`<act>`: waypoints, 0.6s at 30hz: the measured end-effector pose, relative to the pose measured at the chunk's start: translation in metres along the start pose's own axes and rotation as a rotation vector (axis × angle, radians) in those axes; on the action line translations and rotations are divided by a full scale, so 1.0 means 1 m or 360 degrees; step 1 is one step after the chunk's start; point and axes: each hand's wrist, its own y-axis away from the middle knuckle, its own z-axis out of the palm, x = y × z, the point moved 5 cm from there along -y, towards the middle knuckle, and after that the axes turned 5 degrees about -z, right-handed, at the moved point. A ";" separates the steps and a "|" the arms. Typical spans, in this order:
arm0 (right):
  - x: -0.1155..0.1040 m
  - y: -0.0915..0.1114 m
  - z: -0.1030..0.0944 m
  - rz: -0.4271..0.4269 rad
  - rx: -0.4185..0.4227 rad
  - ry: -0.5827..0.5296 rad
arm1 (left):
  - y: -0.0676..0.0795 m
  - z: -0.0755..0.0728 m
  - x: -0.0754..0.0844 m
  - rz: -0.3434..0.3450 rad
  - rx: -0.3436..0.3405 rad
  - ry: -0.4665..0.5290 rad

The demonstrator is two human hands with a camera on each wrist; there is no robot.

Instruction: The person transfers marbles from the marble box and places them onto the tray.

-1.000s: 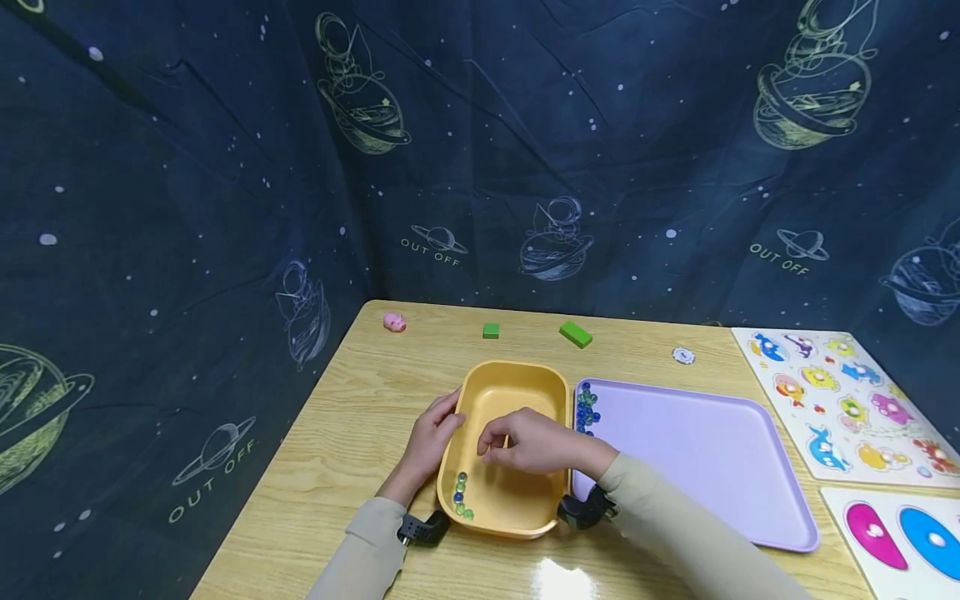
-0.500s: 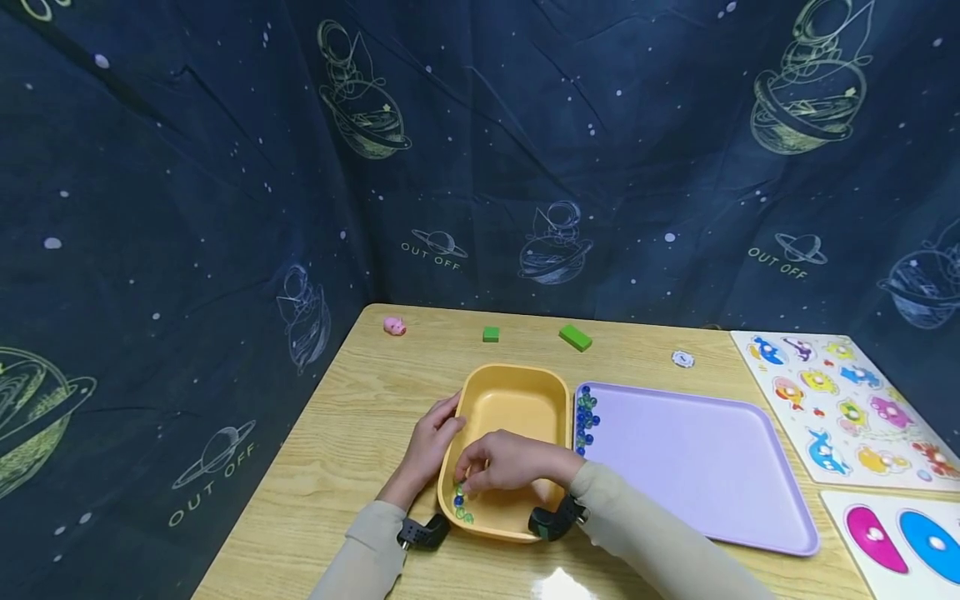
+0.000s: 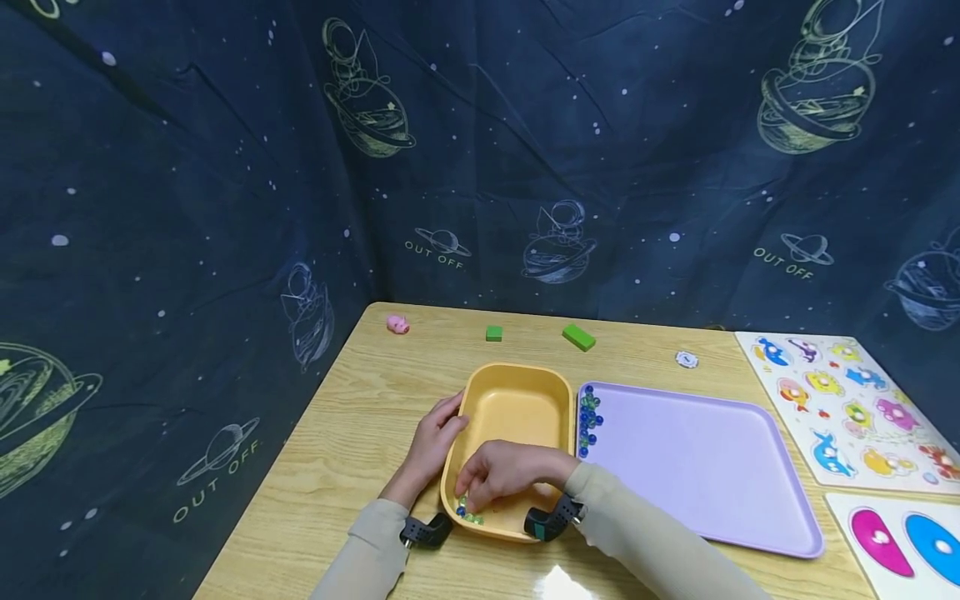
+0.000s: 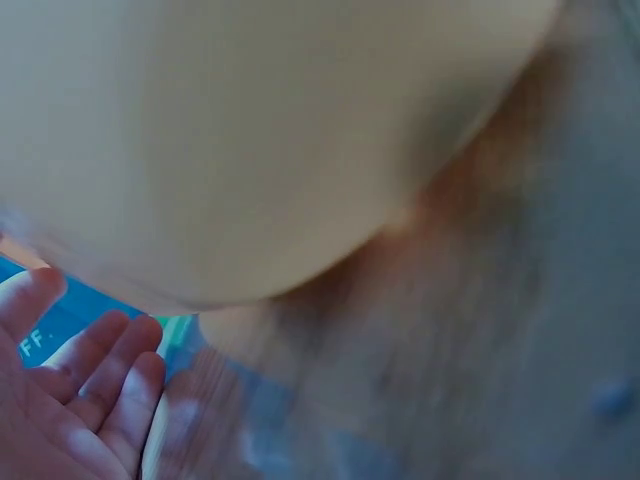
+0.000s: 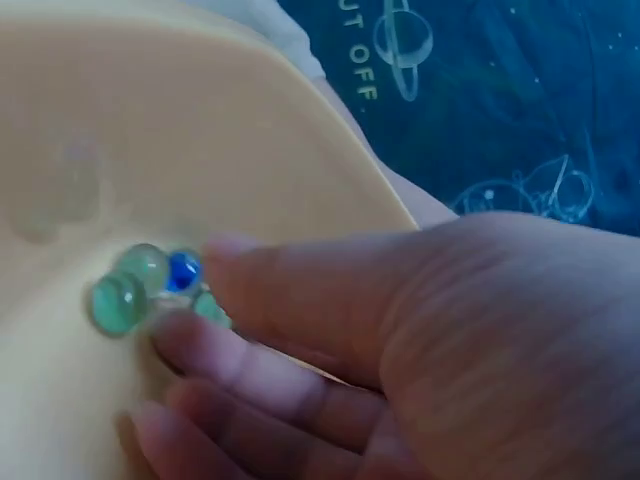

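Observation:
My left hand (image 3: 432, 439) rests against the left side of the yellow bin (image 3: 567, 392), its thumb at the rim. The left wrist view shows that hand's fingers (image 4: 135, 400) loosely bent beside the bin's outer wall. Down in the bin's near-left corner, my right hand (image 3: 506, 475) has its thumb and forefinger around a green glass marble (image 5: 211, 308). Close by lie a blue marble (image 5: 183, 271) and two more green ones, including a green marble (image 5: 118, 303) on the bin floor. The curled fingers hide part of this group.
Right of the bin lies a lilac tray (image 3: 705, 467) with several marbles (image 3: 587, 421) along its left edge. Behind stand a pink pig (image 3: 398, 324), a small green block (image 3: 494, 333), a longer green block (image 3: 579, 337) and a round chip (image 3: 686, 359). Puzzle boards (image 3: 847, 408) lie far right.
My right hand has moved left and down from the middle of the bin to the marbles in its near-left corner. Those marbles have shifted slightly. The left hand has stayed at the rim.

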 end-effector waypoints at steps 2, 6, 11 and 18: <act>-0.001 -0.001 0.004 0.0019 -0.0062 -0.0096 | 0.000 0.000 -0.001 0.0000 -0.0003 -0.0001; -0.002 -0.002 0.010 0.0050 -0.0127 -0.0196 | 0.000 -0.001 -0.003 -0.0021 -0.0002 0.0006; -0.002 -0.002 0.014 0.0056 -0.0170 -0.0175 | 0.001 -0.001 -0.004 -0.0021 0.0003 0.0036; -0.011 0.001 0.011 -0.0040 -0.0225 -0.0003 | 0.000 0.000 -0.001 0.0024 -0.0003 0.0051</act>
